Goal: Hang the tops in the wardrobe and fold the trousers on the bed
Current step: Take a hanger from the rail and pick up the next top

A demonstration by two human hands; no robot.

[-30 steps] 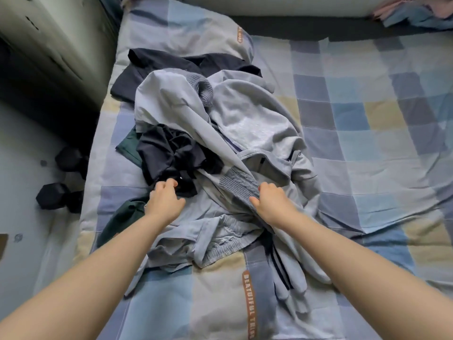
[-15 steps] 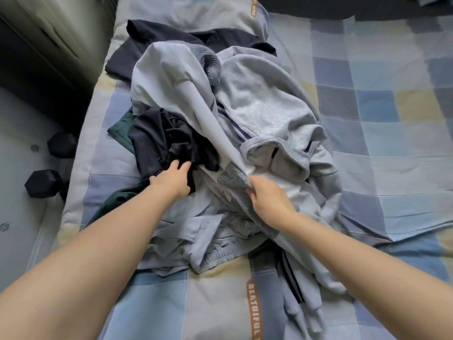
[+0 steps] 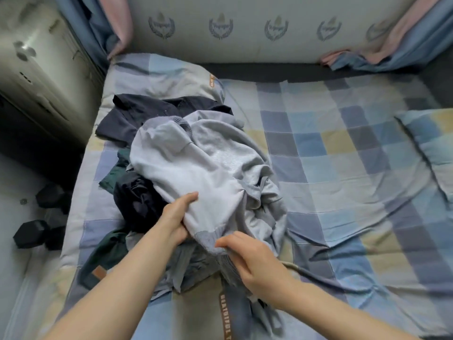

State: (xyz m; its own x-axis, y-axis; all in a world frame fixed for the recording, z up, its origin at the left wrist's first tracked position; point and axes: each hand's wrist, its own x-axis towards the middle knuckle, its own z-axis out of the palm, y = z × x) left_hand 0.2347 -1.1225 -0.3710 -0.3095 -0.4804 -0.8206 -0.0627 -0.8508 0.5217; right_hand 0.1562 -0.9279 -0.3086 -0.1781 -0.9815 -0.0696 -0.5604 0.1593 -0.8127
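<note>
**Two hands hold a grey top on the bed**

Where the bed [image 3: 343, 168] fills most of the view, its cover is a pattern of blue, grey and pale yellow squares. A pale padded board with little crests [image 3: 245, 33] runs along the far edge of the bed. One pillow [image 3: 166, 74] sits at the far left corner, and another pillow [image 3: 431, 148] lies by the right edge.

A pile of clothes [image 3: 186, 192] sits on the left half of the bed, reaching from near the far pillow down toward the near edge. On top of the pile is a big light grey top [image 3: 203, 168], all bunched up. A dark navy garment [image 3: 152, 111] lies at the far end of the pile. Another dark navy piece [image 3: 137, 200] is tucked on the left side, and a dark green garment [image 3: 105, 251] pokes out toward the left edge of the bed.

The left hand [image 3: 176, 217] grips the grey top from the left, with the thumb on top of the cloth and the fingers curled under it. The right hand [image 3: 250, 256] pinches the ribbed hem of the same top, just beside the left hand. The two hands are close together but do not touch.

On the floor past the left edge of the bed lie two black dumbbells [image 3: 31, 231].
</note>
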